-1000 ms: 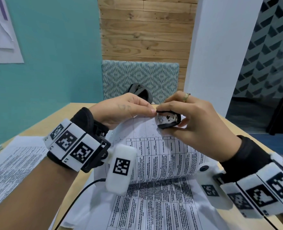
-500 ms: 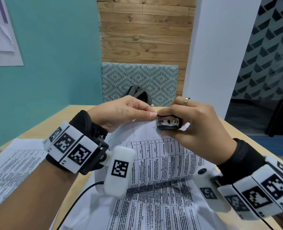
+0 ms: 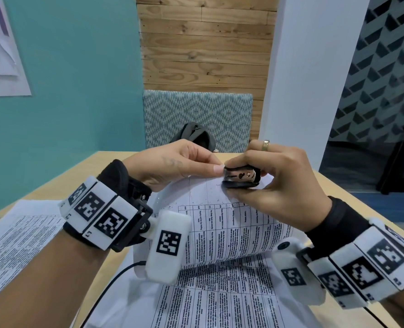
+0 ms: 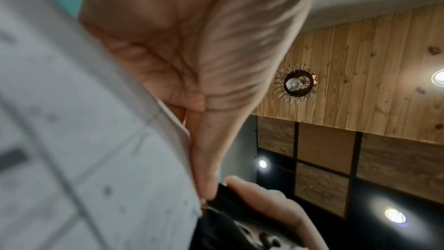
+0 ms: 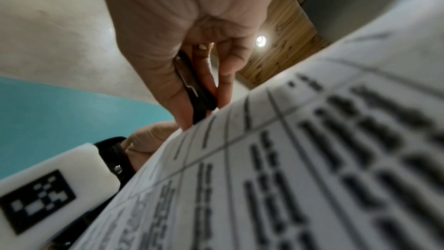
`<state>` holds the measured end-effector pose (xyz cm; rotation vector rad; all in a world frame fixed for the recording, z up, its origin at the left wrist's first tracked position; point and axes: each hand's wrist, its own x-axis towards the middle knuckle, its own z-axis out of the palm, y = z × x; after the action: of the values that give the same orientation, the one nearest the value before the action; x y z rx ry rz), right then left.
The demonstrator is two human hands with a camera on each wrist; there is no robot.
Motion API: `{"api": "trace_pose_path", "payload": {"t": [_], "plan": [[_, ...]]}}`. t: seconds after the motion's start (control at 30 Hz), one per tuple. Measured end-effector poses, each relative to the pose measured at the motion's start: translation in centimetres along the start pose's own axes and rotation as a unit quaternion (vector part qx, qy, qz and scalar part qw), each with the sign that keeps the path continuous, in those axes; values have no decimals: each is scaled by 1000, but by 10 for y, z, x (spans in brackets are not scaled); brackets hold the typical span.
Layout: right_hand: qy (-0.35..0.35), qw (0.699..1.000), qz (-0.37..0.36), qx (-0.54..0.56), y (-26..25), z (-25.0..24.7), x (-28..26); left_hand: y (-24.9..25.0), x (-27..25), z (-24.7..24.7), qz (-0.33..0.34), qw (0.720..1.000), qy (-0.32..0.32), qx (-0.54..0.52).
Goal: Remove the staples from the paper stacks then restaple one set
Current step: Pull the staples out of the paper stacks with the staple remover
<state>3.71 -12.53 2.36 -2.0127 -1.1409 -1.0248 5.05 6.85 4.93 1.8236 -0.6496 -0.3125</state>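
Head view: right hand (image 3: 279, 183) grips staple remover (image 3: 241, 178) over paper (image 3: 219, 221).

The paper stack (image 3: 222, 233) with printed tables curls up from the table, its top edge lifted. A black staple remover (image 3: 241, 177) with metal jaws bites this top edge.

right hand (image 5: 192, 26) | fingers (image 5: 204, 75) grip black staple remover (image 5: 192, 90) | touching printed paper (image 5: 288, 159) edge

Light wooden table (image 3: 352, 192). Printed sheets (image 3: 219, 301) lie flat at 6 o'clock. A second printed paper stack (image 3: 14, 242) lies at 9 o'clock. A black cable (image 3: 108, 287) crosses the surface between them.
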Motion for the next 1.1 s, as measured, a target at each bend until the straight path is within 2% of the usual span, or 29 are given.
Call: {"api": "trace_pose_path", "payload": {"t": [0.3, 0.53, 0.7, 0.83, 1.1], "plan": [[5, 1000, 4, 7, 0, 0, -1, 3, -1, 2, 15, 999, 17, 31], [-5, 999, 33, 42, 3, -4, 1, -1, 4, 8, 17, 997, 51, 50], [-14, 993, 69, 95, 5, -10, 3, -1, 1, 5, 29, 999, 9, 18], [-22, 990, 78, 116, 4, -12, 3, -4, 3, 5, 45, 999, 18, -1], [-31, 967, 107, 229, 7, -17, 5, 1, 0, 10, 51, 996, 11, -67]]}}
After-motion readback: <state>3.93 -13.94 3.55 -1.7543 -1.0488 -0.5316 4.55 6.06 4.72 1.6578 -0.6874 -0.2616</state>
